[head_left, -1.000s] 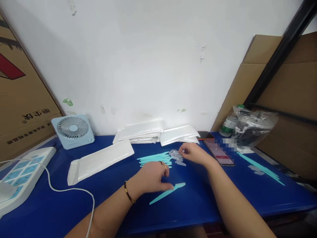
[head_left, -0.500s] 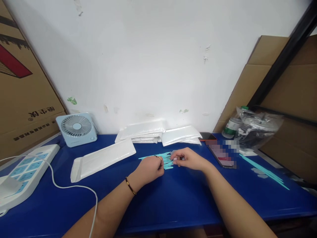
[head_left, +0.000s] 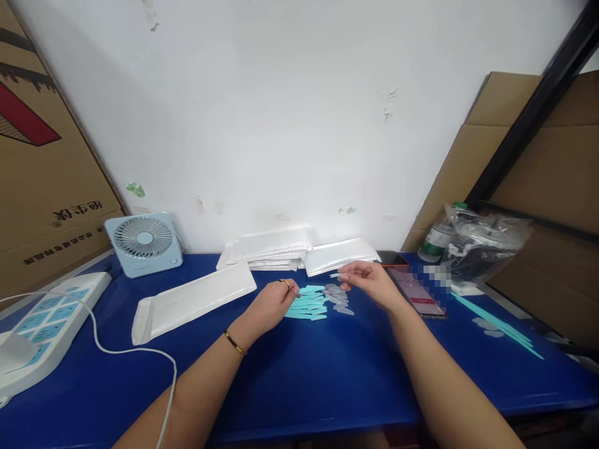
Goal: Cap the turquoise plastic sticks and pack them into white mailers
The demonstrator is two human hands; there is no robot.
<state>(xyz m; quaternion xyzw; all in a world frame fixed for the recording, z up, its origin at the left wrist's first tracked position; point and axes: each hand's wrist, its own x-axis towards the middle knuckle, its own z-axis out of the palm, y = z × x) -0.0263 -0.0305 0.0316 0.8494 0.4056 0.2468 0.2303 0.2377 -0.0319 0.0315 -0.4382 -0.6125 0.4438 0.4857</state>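
Note:
Several turquoise strips [head_left: 309,305] lie side by side on the blue table [head_left: 346,380], with several small translucent pieces [head_left: 337,296] at their right ends. My left hand [head_left: 276,302] is closed at the left ends of the strips; whatever its fingertips hold is too small to make out. Above the translucent pieces, my right hand [head_left: 367,280] pinches a small pale piece [head_left: 334,275] between thumb and fingers.
White padded envelopes [head_left: 266,244] are stacked by the wall, and one envelope [head_left: 196,299] lies left. A fan [head_left: 145,240], power strip [head_left: 56,318] and cable are left. Phones [head_left: 416,293], a bottle [head_left: 435,242], a bagged object [head_left: 482,249] and more turquoise strips [head_left: 500,324] are right.
My hands have moved apart. The left shifted left and slightly up, the right moved right and up with a small pale piece, uncovering the translucent pieces.

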